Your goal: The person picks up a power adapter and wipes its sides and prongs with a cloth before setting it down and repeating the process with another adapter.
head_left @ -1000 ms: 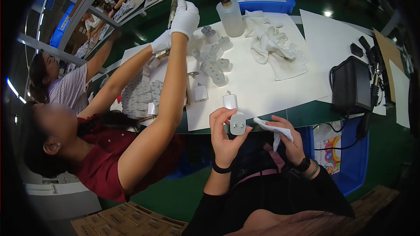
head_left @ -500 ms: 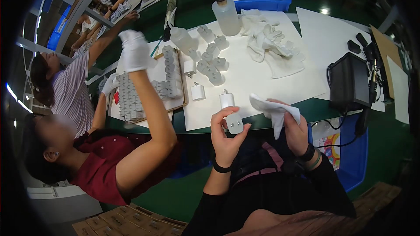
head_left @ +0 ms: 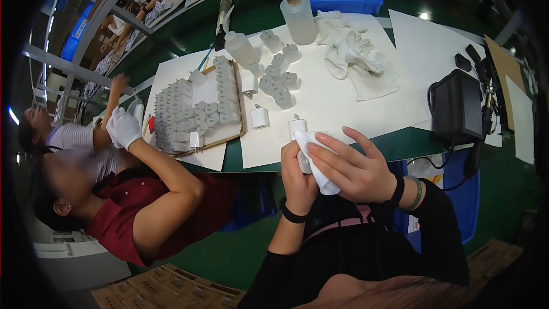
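At the table's near edge my left hand point(head_left: 298, 189) is closed round a white power adapter point(head_left: 303, 163), of which only a part shows. My right hand point(head_left: 366, 173) presses a folded white cloth point(head_left: 324, 179) against that adapter, its fingers stretched over the cloth. The cloth hides the adapter's right side. Just beyond my hands another white adapter point(head_left: 297, 124) lies on the white sheet, prongs pointing away. To its left lies one more, the white adapter point(head_left: 259, 118). Farther off stands a loose cluster of adapters point(head_left: 278, 83).
Left of the cluster, a shallow tray point(head_left: 242, 115) holds rows of adapters. Two squeeze bottles, the larger bottle point(head_left: 299, 21) and a smaller bottle point(head_left: 240, 50), stand behind. White gloves point(head_left: 357, 63) lie right of them. A black device point(head_left: 459, 109) sits at right. A gloved co-worker point(head_left: 123, 128) works at left.
My right hand has moved left and brought the cloth onto the adapter in my left hand. The co-worker's gloved hand has moved back from over the tray, down and left.
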A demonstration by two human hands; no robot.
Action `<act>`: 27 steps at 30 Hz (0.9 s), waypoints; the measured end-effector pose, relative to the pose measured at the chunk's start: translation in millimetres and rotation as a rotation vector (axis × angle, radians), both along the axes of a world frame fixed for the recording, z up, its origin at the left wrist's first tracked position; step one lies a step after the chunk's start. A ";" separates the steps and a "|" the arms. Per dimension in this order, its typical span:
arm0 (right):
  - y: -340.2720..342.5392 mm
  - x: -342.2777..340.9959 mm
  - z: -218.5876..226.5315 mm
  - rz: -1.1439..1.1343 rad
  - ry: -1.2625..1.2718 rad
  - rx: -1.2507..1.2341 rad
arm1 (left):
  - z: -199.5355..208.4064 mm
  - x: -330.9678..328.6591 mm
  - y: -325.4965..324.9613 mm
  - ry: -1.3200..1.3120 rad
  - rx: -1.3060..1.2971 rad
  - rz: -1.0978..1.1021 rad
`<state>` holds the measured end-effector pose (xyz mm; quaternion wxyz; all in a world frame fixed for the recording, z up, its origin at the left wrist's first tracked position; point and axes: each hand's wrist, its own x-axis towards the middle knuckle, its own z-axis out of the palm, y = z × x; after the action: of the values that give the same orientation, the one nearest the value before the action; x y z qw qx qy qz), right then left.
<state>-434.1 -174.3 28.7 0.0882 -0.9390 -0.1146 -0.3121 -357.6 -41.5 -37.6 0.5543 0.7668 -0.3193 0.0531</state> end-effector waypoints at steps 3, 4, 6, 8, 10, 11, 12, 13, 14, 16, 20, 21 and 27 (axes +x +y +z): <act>-3.5 -2.1 -6.4 0.017 0.007 -0.073 | -1.7 3.1 -0.7 -0.047 0.041 0.018; -3.6 -2.2 -8.8 0.030 0.010 -0.108 | -2.4 3.1 -0.8 -0.061 0.062 0.027; -1.1 -1.0 -14.6 0.038 0.012 -0.109 | -3.7 3.2 -0.9 -0.089 0.107 0.045; 1.9 -0.2 -20.3 0.052 0.016 -0.108 | -4.3 4.0 -2.0 -0.098 0.122 0.057; 3.3 0.1 -25.6 0.044 0.002 -0.083 | -6.9 5.2 -2.1 -0.112 0.153 0.084; 3.6 -0.4 -28.1 0.031 -0.010 -0.059 | -7.8 5.4 -2.0 -0.114 0.154 0.086; 4.3 -0.9 -31.1 0.018 -0.023 -0.034 | -8.6 5.6 -2.0 -0.081 0.147 0.102; 7.5 -3.0 -36.3 0.016 -0.025 -0.033 | -9.3 6.0 -2.1 -0.047 0.140 0.118; 13.4 -5.9 -39.4 0.054 -0.026 -0.012 | -9.0 6.4 -2.2 -0.014 0.130 0.135; 20.3 -9.3 -40.3 0.127 -0.028 0.030 | -8.9 8.5 -2.7 0.094 0.065 0.112; 6.1 -21.4 -28.9 0.271 0.250 0.579 | -8.3 10.1 -4.8 0.319 -0.139 0.036; 3.0 -24.6 -35.0 0.276 0.248 0.583 | -7.5 9.1 -5.2 0.320 -0.216 0.009; -18.6 -59.0 -81.9 0.123 0.760 1.963 | 3.0 11.5 -4.3 0.302 -0.358 -0.115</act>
<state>-493.2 -193.0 -53.3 0.8554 -0.4844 0.1761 0.0518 -346.1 -45.8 -34.6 0.7250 0.6360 -0.2616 -0.0382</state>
